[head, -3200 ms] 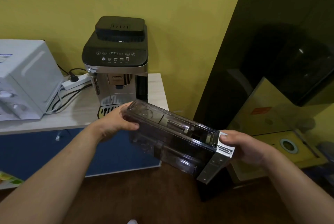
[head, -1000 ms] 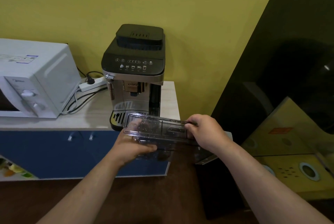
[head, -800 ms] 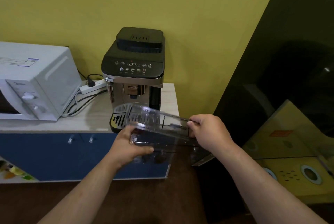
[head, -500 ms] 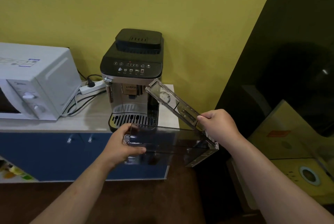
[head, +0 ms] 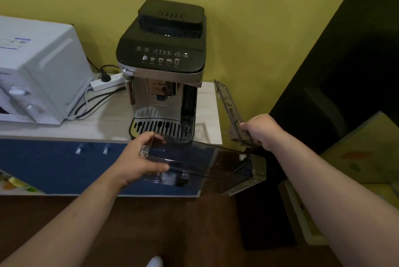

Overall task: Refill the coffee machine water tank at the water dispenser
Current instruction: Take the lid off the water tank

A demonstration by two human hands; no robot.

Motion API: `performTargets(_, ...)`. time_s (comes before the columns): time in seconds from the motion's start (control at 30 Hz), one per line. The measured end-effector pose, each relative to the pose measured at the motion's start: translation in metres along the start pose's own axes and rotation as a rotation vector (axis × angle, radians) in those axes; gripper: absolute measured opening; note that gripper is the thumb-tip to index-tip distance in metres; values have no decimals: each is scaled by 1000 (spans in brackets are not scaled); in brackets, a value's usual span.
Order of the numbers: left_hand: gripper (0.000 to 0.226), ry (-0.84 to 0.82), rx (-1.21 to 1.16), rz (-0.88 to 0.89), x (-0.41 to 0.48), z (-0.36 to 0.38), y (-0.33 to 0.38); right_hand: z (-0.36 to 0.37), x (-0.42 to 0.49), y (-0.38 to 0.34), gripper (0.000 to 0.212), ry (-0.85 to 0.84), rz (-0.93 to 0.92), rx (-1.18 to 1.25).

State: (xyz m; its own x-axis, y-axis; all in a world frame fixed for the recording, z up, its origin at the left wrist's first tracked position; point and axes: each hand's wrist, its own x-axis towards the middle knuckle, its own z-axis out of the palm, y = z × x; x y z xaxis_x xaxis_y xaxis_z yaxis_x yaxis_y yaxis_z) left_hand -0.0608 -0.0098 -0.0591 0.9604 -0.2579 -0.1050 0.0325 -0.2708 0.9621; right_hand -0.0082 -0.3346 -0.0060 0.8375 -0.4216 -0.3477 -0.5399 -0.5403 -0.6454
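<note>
The clear, smoky water tank point(head: 194, 159) hangs in the air in front of the counter, its silver front end to the right. My left hand point(head: 140, 159) grips its left end. The tank's transparent lid point(head: 230, 111) stands lifted off, tilted up and to the right of the tank. My right hand point(head: 262, 132) pinches the lid's lower end. The black and silver coffee machine point(head: 164, 68) stands on the counter behind, with a dark empty slot on its right side.
A white microwave point(head: 36, 72) sits at the counter's left, with a power strip point(head: 106, 81) and cables beside it. The counter point(head: 103, 120) has blue cabinet doors below. A dark glass panel point(head: 345, 61) rises at the right, a yellow box point(head: 362, 152) beneath it.
My right hand has swung the lid up off the tank and out to the right. My left hand keeps holding the tank, now uncovered.
</note>
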Motion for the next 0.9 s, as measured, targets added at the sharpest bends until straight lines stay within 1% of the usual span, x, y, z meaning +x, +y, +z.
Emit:
performTargets(0.1,69,2,6,-14,10,-5,-15,27,26,-1,23,-3,-2,-41)
performTargets(0.17,66,-10,-13,-23,17,-7,-25,48,43,-5,20,9,-5,-108)
performTargets(0.27,61,-36,-21,-46,29,-9,-38,78,67,-4,24,19,2,-165)
performTargets(0.37,60,-61,28,-40,40,-12,-50,100,82,-2,21,15,10,-192)
performTargets(0.47,62,-85,61,-42,48,-16,-62,118,97,-1,28,22,-4,-210)
performTargets(0.57,64,-87,64,-61,56,-20,-73,133,109,0,32,36,-13,-226)
performTargets(0.67,69,-98,63,-82,62,-23,-78,143,119,1,26,40,-16,-215)
performTargets(0.77,68,-98,69,-77,67,-25,-82,149,126,2,18,36,-26,-220)
performTargets(0.9,65,-102,36,-86,73,-26,-85,155,135,4,19,52,-42,-239)
